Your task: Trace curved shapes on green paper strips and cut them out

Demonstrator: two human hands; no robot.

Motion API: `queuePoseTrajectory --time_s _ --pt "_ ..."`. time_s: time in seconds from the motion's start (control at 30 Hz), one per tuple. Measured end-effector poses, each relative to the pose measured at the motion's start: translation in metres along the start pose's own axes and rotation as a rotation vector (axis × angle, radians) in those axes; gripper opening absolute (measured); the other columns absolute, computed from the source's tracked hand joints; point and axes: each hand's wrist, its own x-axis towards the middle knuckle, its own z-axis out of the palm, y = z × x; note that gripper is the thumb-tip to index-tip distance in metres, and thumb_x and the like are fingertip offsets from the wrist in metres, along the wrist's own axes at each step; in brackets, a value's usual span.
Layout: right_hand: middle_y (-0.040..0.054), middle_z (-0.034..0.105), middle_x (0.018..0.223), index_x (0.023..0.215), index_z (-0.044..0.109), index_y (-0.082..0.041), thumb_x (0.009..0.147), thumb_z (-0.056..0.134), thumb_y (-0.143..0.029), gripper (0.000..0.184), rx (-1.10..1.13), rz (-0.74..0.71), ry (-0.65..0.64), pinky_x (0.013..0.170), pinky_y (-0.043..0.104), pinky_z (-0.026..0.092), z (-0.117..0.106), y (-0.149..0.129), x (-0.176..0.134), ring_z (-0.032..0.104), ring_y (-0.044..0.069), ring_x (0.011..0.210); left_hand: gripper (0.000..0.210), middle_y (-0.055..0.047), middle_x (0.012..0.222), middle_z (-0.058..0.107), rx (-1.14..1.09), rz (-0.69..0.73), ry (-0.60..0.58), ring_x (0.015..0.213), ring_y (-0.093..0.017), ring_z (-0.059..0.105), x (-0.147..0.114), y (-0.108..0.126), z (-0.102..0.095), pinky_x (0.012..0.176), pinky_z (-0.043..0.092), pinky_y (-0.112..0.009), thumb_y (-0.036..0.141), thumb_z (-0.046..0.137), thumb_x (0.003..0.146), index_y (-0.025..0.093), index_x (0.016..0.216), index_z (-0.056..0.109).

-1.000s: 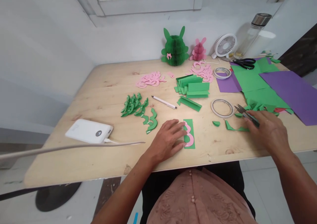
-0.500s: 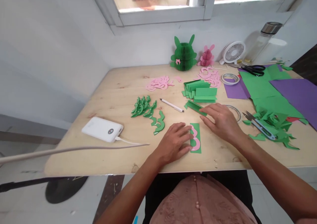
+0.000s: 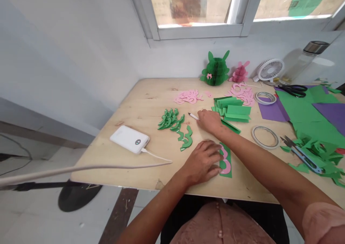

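Note:
My left hand (image 3: pixel 202 162) lies flat with its fingers apart, the tips at the left edge of a pink scalloped paper shape (image 3: pixel 225 165). That shape rests on a green paper strip (image 3: pixel 229 173) near the table's front edge. Farther in, my right hand (image 3: pixel 209 121) has its fingers closed over a white pen (image 3: pixel 193 116); only the dark-tipped end shows. Beside the right wrist is a folded green strip (image 3: pixel 231 127), partly covered by the arm. Cut green scalloped pieces (image 3: pixel 185 139) lie to the left of both hands.
A white power bank (image 3: pixel 126 138) with a cable sits at left. Behind are folded green papers (image 3: pixel 238 113), pink cutouts (image 3: pixel 188 96) and a green paper figure (image 3: pixel 215 71). Tape rolls (image 3: pixel 265 137), snips (image 3: pixel 302 154), black scissors (image 3: pixel 292 90) and green scraps occupy the right side.
My right hand has moved left from the folded green strip to the pen and closed on it. My left hand stays on the pink shape. The camera view has shifted.

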Motion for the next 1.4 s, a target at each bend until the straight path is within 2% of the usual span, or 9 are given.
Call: queuePoseTrajectory --time_s 0.23,0.33,0.43,0.57,0.63,0.77,1.07,1.27,1.4 --pt "0.0149 0.073 0.099 0.105 0.065 -0.013 0.091 0.05 -0.025 0.024 0.187 0.067 0.034 0.073 0.035 0.048 -0.011 0.009 -0.004 0.067 0.027 0.091 0.029 -0.007 0.134 0.06 -0.018 -0.014 0.011 0.127 -0.027 0.046 0.001 0.001 -0.001 0.111 0.037 -0.046 0.037 0.057 0.089 0.022 0.113 0.066" --pt "0.0029 0.071 0.082 0.128 0.054 -0.017 0.094 0.044 -0.026 0.037 0.35 0.057 0.106 0.067 0.028 0.047 -0.027 0.023 -0.032 0.064 0.017 0.074 0.03 -0.007 0.134 0.06 -0.021 -0.019 0.004 0.128 -0.027 0.046 0.001 0.002 -0.002 0.11 0.038 -0.046 0.034 0.059 0.087 0.022 0.114 0.066" --pt "-0.0019 0.06 0.065 0.119 0.062 -0.02 0.089 0.051 -0.031 0.034 0.95 0.034 0.255 0.057 0.029 0.044 -0.039 0.044 -0.073 0.057 0.016 0.059 0.03 -0.007 0.137 0.059 -0.02 -0.025 -0.003 0.129 -0.028 0.045 0.0 0.002 -0.003 0.109 0.038 -0.047 0.034 0.059 0.087 0.023 0.115 0.066" --pt "0.003 0.061 0.069 0.1 0.066 -0.023 0.087 0.052 -0.04 0.026 1.333 0.061 0.298 0.06 0.036 0.048 -0.035 0.071 -0.128 0.059 0.02 0.062 0.029 -0.006 0.137 0.058 -0.022 -0.03 -0.01 0.128 -0.029 0.045 -0.001 0.001 -0.002 0.11 0.036 -0.047 0.034 0.057 0.089 0.022 0.114 0.066" --pt "0.0037 0.061 0.073 0.1 0.062 -0.028 0.09 0.046 -0.043 0.024 1.365 0.082 0.364 0.059 0.039 0.049 -0.026 0.079 -0.149 0.059 0.021 0.063 0.03 -0.007 0.138 0.058 -0.022 -0.03 -0.014 0.128 -0.029 0.045 -0.001 0.001 -0.001 0.111 0.036 -0.047 0.034 0.057 0.089 0.022 0.115 0.066" --pt "0.0016 0.06 0.078 0.105 0.057 -0.031 0.082 0.063 -0.036 0.025 1.442 0.129 0.47 0.058 0.035 0.048 -0.006 0.081 -0.169 0.057 0.019 0.066 0.03 -0.007 0.139 0.056 -0.022 -0.03 -0.025 0.129 -0.03 0.045 0.0 0.0 -0.001 0.111 0.035 -0.048 0.035 0.056 0.09 0.023 0.116 0.066" --pt "-0.0069 0.039 0.046 0.074 0.06 -0.022 0.086 0.063 -0.038 0.02 1.481 0.373 0.48 0.042 0.024 0.027 0.009 0.058 -0.151 0.035 0.01 0.043 0.03 -0.006 0.139 0.057 -0.021 -0.025 -0.02 0.129 -0.03 0.045 -0.001 0.0 -0.001 0.11 0.035 -0.047 0.034 0.055 0.091 0.022 0.116 0.065" --pt "0.0022 0.066 0.066 0.095 0.072 -0.02 0.087 0.061 -0.041 0.025 1.411 0.325 0.31 0.057 0.029 0.045 0.016 0.058 -0.144 0.057 0.016 0.06 0.029 -0.007 0.139 0.056 -0.025 -0.033 -0.015 0.129 -0.03 0.045 -0.001 -0.001 -0.002 0.11 0.035 -0.049 0.034 0.056 0.09 0.022 0.115 0.064" --pt "0.0046 0.072 0.082 0.097 0.073 -0.023 0.09 0.059 -0.044 0.027 1.29 0.291 0.234 0.068 0.031 0.05 0.016 0.06 -0.143 0.063 0.018 0.074 0.029 -0.008 0.14 0.055 -0.029 -0.04 -0.025 0.13 -0.031 0.044 -0.001 0.0 -0.003 0.111 0.034 -0.05 0.035 0.054 0.092 0.021 0.115 0.064"
